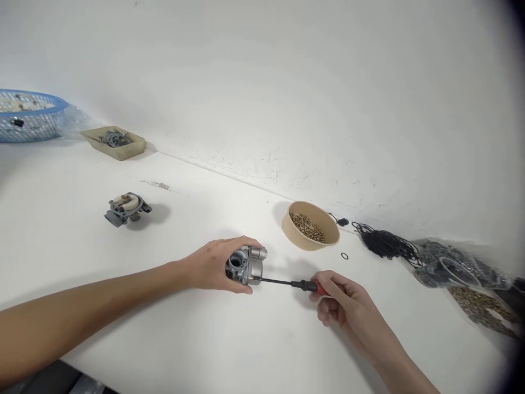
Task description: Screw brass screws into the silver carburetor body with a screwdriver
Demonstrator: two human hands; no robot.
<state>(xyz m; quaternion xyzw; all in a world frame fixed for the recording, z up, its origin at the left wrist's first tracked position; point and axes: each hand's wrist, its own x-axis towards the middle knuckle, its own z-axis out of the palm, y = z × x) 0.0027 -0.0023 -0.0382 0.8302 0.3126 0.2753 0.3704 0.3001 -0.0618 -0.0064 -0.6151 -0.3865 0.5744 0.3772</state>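
My left hand (213, 262) is wrapped round a small grey metal carburetor body (245, 265) that rests on the white table (172, 328). My right hand (344, 306) grips a screwdriver (287, 283) with a red and black handle. Its thin dark shaft runs left and the tip touches the lower right side of the carburetor body.
A tan bowl of small brass parts (310, 225) stands just behind, with a black O-ring (344, 255) beside it. A pile of black rings (385, 243) and plastic bags of parts (463, 273) lie right. Another carburetor part (126, 208), a beige tray (114, 142) and a blue basket (28, 115) sit left.
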